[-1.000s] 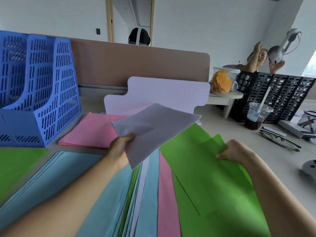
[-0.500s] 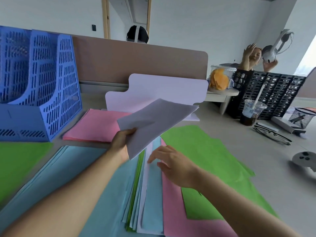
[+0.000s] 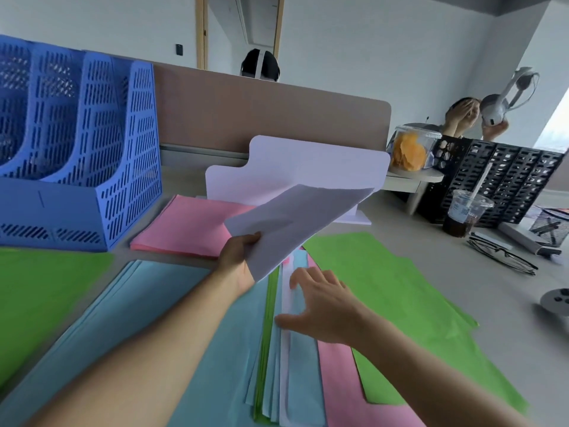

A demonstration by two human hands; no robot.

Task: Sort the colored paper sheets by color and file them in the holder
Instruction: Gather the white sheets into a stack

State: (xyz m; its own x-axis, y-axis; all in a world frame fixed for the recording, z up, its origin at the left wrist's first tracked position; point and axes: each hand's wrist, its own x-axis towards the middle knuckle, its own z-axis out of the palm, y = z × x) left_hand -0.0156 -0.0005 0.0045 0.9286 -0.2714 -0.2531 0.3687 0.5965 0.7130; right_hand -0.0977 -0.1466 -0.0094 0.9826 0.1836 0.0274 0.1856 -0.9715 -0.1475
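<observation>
Your R hand point(image 3: 320, 306) moves further left over mixed pile point(image 3: 286, 365), fingers spread open. L hand point(image 3: 238, 260) pinches white sheets point(image 3: 295, 223). Holder point(image 3: 123, 167) at 10 o'clock looks empty: filing not begun.

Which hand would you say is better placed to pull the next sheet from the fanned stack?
Right: the right hand is spread open over the fanned stack, while the left hand grips pale sheets.

Matt paper sheets point(image 3: 295, 359); perforated blue plastic holder point(image 3: 92, 155).
</observation>
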